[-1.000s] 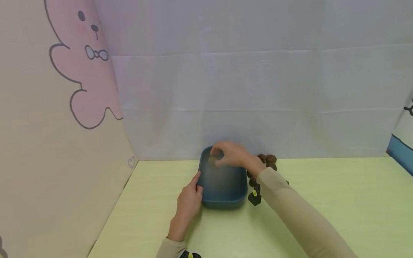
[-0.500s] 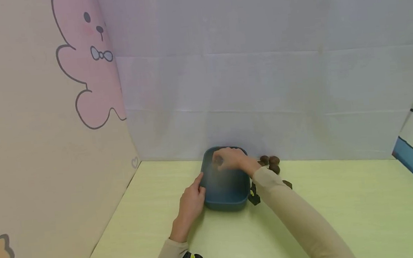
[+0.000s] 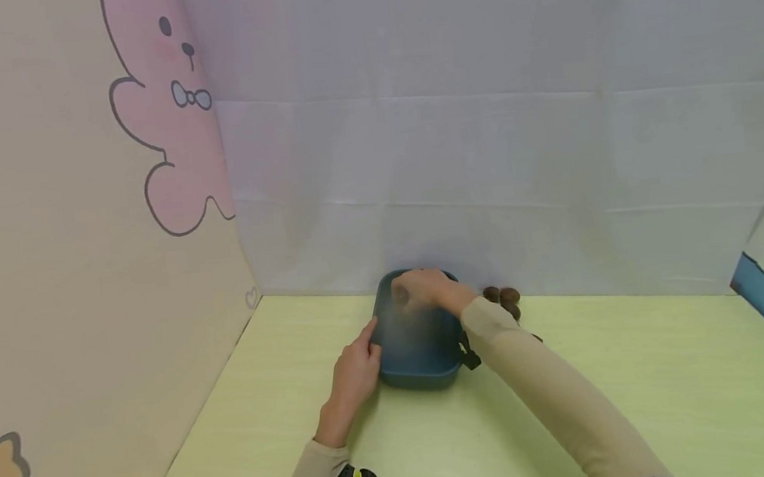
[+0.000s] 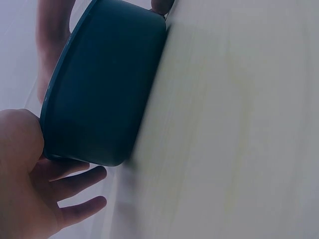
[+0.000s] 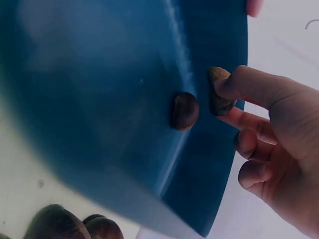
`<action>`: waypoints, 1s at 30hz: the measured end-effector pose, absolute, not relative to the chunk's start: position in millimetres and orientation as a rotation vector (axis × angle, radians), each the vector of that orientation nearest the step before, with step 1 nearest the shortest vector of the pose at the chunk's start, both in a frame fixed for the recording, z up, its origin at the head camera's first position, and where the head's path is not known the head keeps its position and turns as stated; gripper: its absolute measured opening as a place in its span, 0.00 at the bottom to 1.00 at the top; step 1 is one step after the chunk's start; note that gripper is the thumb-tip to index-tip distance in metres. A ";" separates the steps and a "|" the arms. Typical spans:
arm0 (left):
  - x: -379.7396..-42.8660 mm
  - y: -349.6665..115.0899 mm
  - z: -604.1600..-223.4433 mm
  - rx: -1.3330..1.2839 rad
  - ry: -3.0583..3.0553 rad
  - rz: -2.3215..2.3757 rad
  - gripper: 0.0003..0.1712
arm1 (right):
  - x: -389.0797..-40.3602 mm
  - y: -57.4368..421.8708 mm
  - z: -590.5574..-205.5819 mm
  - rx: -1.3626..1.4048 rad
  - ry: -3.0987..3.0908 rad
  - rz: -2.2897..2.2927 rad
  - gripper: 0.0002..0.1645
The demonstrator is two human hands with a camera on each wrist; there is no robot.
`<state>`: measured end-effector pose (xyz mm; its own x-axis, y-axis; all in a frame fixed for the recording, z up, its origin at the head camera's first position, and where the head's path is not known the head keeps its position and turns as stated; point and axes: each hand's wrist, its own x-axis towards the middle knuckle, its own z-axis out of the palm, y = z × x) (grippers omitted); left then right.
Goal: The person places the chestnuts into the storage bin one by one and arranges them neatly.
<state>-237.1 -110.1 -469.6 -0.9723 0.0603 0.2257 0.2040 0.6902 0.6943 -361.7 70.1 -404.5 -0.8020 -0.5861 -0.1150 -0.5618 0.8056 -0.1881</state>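
My right hand [image 3: 420, 288] reaches into the blue container [image 3: 421, 379]. In the right wrist view its thumb and finger pinch a brown chestnut [image 5: 219, 92] beside the inner wall. A second chestnut [image 5: 186, 110] lies inside the container, near the foot of that wall. My left hand [image 3: 356, 373] touches the container's left side at the rim with thumb and index finger. Its other fingers extend loosely, as the left wrist view shows; the inside of the container is hidden there.
Several more chestnuts [image 3: 510, 296] lie on the yellow-green table [image 3: 639, 367], right of the container and partly behind the right sleeve [image 3: 544, 376]. A pale cloth wall [image 3: 483, 146] rises directly behind the container. A wall printed with a pink bear stands at left.
The right hand stays over the far part of the container and has dipped slightly with its chestnut. The left hand keeps its place on the side. The head view has shifted a little.
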 end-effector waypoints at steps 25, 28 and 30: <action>-241.0 -99.4 -474.1 -0.215 -2.717 -1.132 0.32 | -376.9 68.5 -416.1 -0.918 2.612 -0.212 0.11; -241.2 -97.6 -474.9 -0.214 -2.713 -1.129 0.32 | -374.1 67.7 -413.6 -0.873 2.601 -0.153 0.10; -241.6 -97.4 -475.5 -0.214 -2.717 -1.130 0.32 | -373.2 68.2 -412.4 -0.855 2.603 -0.115 0.12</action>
